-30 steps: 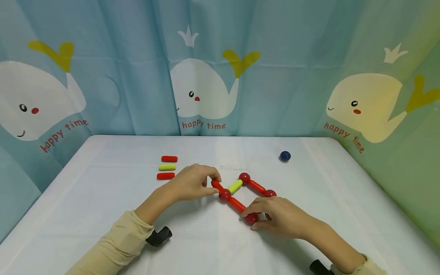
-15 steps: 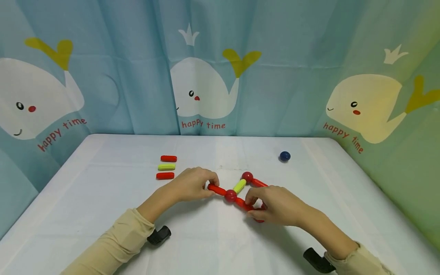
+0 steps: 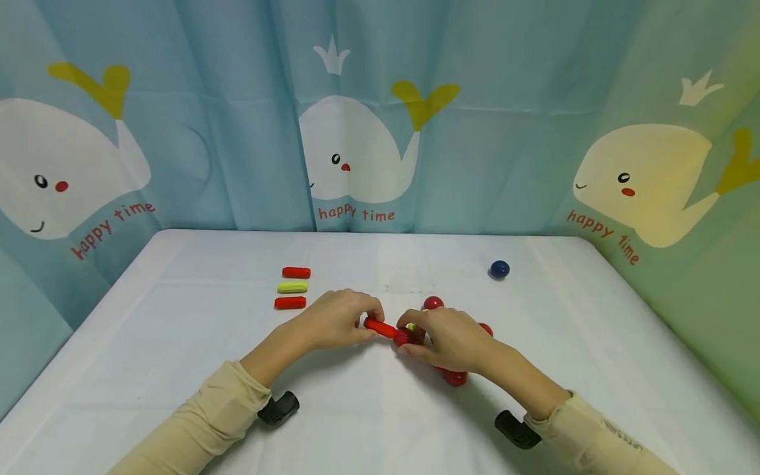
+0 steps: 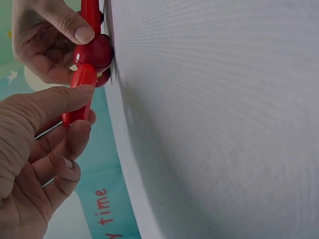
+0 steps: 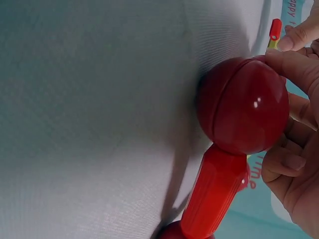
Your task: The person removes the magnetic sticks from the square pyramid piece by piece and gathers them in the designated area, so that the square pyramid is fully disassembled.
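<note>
My left hand [image 3: 344, 321] pinches the outer end of a red plastic rod [image 3: 380, 327] between thumb and fingers. That rod meets a dark red ball [image 4: 94, 52], which my right hand [image 3: 448, 336] holds with thumb and fingertips. In the left wrist view a further red rod [image 4: 90, 15] runs on from the ball, beyond the right thumb. Other joined pieces lie around my right hand: a near red ball [image 3: 454, 378], a far red ball [image 3: 433, 303] and one more red ball [image 3: 486, 328] behind the wrist. My right hand covers most of the rods between them.
Two red rods [image 3: 290, 303] and a yellow-green rod [image 3: 293, 287] lie in a row left of centre. A dark blue ball [image 3: 499, 269] sits at the back right of the white table [image 3: 178, 330]. A whale-print curtain [image 3: 249, 132] hangs behind.
My right hand has moved leftward from the near ball along the rod to the ball beside my left hand. The joined pieces have turned and shifted slightly right. My left hand keeps its rod.
</note>
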{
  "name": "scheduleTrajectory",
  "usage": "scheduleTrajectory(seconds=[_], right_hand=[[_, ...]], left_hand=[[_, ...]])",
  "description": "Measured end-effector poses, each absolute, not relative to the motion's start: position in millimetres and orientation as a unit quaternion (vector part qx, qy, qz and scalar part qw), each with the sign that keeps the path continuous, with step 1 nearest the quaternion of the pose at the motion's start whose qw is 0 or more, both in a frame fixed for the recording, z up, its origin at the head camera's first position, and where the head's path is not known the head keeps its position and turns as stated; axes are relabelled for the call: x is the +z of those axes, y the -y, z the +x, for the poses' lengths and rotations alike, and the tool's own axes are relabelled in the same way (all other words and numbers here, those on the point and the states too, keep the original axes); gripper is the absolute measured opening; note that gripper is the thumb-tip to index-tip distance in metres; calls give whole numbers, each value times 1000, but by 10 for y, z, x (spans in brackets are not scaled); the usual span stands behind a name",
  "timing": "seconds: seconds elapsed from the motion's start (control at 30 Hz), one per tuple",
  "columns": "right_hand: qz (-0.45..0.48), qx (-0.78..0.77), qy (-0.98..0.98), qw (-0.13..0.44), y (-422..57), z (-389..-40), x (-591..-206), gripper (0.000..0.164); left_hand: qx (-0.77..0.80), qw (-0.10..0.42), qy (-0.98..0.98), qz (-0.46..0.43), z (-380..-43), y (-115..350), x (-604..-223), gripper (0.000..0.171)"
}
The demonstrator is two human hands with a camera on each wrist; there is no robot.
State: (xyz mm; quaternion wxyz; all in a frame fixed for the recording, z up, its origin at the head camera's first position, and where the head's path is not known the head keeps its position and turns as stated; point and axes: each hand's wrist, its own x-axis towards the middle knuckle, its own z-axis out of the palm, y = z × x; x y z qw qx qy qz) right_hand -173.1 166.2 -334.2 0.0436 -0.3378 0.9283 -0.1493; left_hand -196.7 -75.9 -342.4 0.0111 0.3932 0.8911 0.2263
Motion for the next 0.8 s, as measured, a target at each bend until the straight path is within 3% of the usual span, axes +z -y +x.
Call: scheduleTrajectory(seconds=[0.8], right_hand=[[-343, -150, -926, 46, -1693, -1717, -3351, 29]], left_hand=[[209, 3, -882, 423, -1890, 783, -3379, 10]])
